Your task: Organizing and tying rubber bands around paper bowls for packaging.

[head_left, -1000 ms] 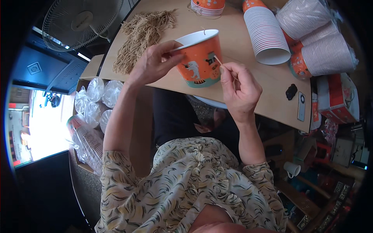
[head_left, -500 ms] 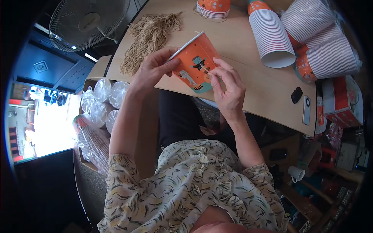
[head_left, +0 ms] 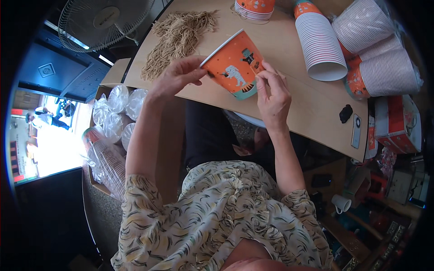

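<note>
An orange paper cup (head_left: pixel 233 70) with a white rim and printed cartoon figures is tilted above the near part of the table. My left hand (head_left: pixel 177 77) grips it at the rim, thumb on the outside. Against the cup's right side, the thumb and fingers of my right hand (head_left: pixel 275 92) are pinched together. Between them seems to be a thin tan cord end (head_left: pixel 257 72), mostly hidden by the fingertips. A loose heap of tan cords (head_left: pixel 178 40) lies beyond my left hand on the table (head_left: pixel 312 108).
Nested paper cups (head_left: pixel 322 47) lie at the table's right, beside bagged cup stacks (head_left: pixel 384 70). More orange cups (head_left: pixel 254 9) stand at the far edge. A black lump (head_left: pixel 346 114) and a flat metallic piece (head_left: pixel 356 131) lie front right. Bagged cups fill a carton (head_left: pixel 101 183) at left; a fan (head_left: pixel 106 20) stands behind.
The cup has turned in my hands, its printed figures shifting and the striped one showing more fully. My right hand has moved slightly right along with it, still pinched.
</note>
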`<state>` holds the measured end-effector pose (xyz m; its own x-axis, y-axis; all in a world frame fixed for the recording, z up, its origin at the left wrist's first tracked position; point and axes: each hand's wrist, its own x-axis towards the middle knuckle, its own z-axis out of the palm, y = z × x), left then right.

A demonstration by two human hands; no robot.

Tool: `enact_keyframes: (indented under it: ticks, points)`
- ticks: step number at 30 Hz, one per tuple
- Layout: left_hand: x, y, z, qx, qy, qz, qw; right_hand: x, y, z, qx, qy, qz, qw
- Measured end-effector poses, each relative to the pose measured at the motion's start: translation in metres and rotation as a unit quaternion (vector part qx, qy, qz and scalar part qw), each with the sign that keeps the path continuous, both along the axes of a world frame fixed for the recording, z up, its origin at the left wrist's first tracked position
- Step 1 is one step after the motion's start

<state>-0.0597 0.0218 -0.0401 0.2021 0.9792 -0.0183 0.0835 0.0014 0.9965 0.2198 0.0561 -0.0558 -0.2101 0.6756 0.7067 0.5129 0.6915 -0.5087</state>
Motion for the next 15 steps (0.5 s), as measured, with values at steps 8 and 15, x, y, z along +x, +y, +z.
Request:
enact_keyframes:
  ticks: [8,15]
  points:
    - [0.008,0.005,-0.014,0.003,-0.073,0.012,0.997,0.001,0.003,-0.003,-0.049,0.033,0.001,0.998]
    - [0.01,0.008,-0.019,0.023,-0.095,0.03,0.995,0.003,0.004,-0.004,-0.074,0.056,-0.005,0.996]
